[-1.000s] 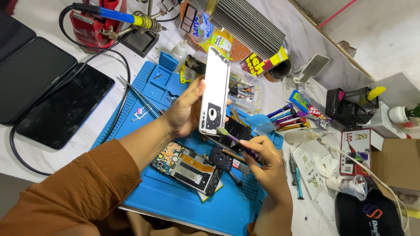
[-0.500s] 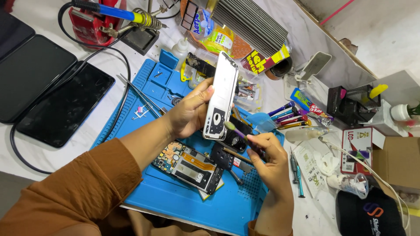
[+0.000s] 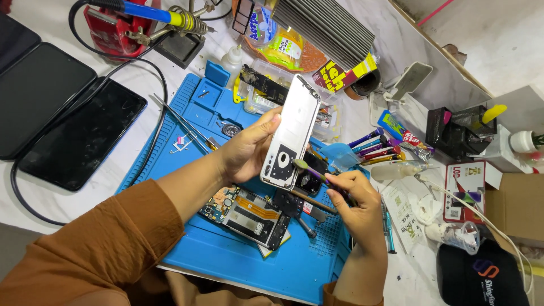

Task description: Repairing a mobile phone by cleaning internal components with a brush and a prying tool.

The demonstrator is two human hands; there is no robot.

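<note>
The left hand [image 3: 246,153] grips a white phone back cover [image 3: 290,139] by its edges, fingers closed around it, holding it tilted above the blue work mat [image 3: 226,255]. The right hand [image 3: 354,201] pinches a thin purple-handled brush [image 3: 314,171], its tip touching the cover's lower end. An opened phone body [image 3: 246,211] lies on the mat just below the hands.

Worktop: white worktop [image 3: 141,54], crowded, under a blue mat [image 3: 226,255].
Wall: pale board [image 3: 430,62] stands along the far edge.
Floor: grey strip [image 3: 14,249] at lower left.
Light: bright, even.
</note>
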